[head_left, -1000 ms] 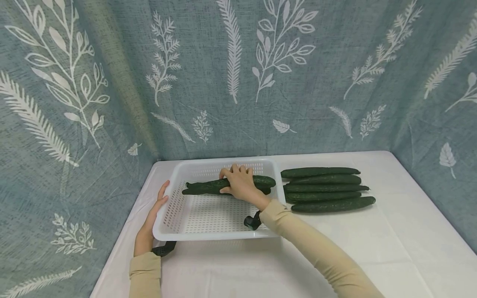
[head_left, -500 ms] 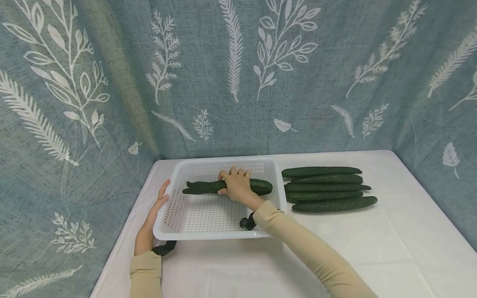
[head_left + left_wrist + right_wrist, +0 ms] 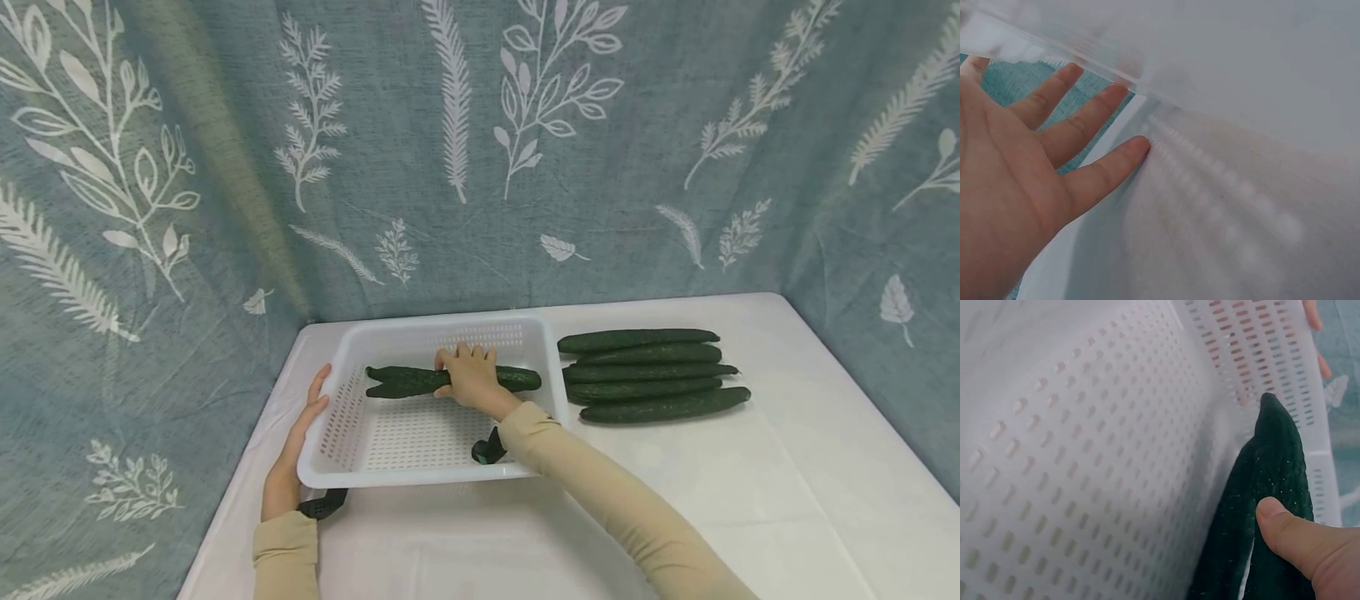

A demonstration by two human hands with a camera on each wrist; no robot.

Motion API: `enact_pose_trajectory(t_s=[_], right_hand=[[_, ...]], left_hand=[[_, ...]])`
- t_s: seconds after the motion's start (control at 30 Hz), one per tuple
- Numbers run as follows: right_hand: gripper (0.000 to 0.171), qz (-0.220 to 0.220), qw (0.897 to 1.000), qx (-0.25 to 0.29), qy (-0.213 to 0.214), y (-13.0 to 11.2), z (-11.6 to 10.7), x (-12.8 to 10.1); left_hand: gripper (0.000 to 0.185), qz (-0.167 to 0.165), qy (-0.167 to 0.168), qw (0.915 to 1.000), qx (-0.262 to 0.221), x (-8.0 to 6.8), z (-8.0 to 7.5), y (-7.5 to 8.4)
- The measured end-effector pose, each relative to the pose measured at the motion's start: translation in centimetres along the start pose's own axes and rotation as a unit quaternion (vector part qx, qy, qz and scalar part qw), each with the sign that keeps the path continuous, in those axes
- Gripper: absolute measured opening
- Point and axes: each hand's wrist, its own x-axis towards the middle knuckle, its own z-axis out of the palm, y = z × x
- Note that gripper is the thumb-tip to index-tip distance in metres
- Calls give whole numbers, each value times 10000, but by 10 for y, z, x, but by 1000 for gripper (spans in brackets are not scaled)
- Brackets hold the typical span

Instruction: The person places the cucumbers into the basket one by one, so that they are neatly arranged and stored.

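A white perforated plastic basket (image 3: pixel 427 477) stands on the table with two long dark green cucumbers lying side by side in its back half. My right hand (image 3: pixel 472 379) reaches in over the basket's front rim and grips the farther cucumber (image 3: pixel 519 379) around its middle. In the right wrist view my thumb presses on that cucumber (image 3: pixel 1275 462), and the other cucumber (image 3: pixel 1225 531) lies against it. My left hand (image 3: pixel 296 433) rests along the basket's left outer side. Its fingers (image 3: pixel 1094 122) are spread and fairly straight near the basket's underside in the left wrist view.
Several more cucumbers (image 3: pixel 645 372) lie in a row, close to the basket's right side. A white cloth covers the table (image 3: pixel 750 492). Blue-green curtains (image 3: pixel 600 150) with white leaf prints hang behind and at both sides. A dark wrist camera (image 3: pixel 489 448) sits under my right wrist.
My right hand has shifted a little left and toward me with the cucumber, which now lies closer alongside the other one. The left hand stays at the basket's side. The head view has shifted slightly.
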Motion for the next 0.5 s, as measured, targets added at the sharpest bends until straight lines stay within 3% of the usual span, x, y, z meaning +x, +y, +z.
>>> enact_pose_trajectory(t_s=[0.17,0.5], right_hand=[[40,8,10000,-28,-81,4,4,2],[39,-214,9996,-166,99,9,11,3]], left_hand=[[48,-3,7,9995,322,-3,4,1],[48,72,-14,9992,382,-2,4,0]])
